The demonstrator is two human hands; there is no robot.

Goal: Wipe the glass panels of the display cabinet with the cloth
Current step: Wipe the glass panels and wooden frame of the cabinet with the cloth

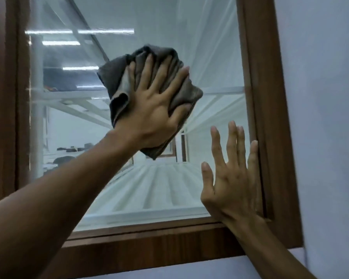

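Note:
A glass panel (145, 190) fills most of the view, set in a brown wooden frame (258, 101). My left hand (155, 101) lies flat with fingers spread on a crumpled dark grey cloth (117, 77), pressing it against the upper middle of the glass. My right hand (232, 176) is open with fingers apart, resting flat on the glass at its lower right corner, the little finger along the frame's inner edge. It holds nothing.
The glass reflects ceiling light strips (79, 32) and white slatted surfaces. The frame's bottom rail (149, 242) runs across below the panel. A pale wall (320, 117) stands to the right of the frame.

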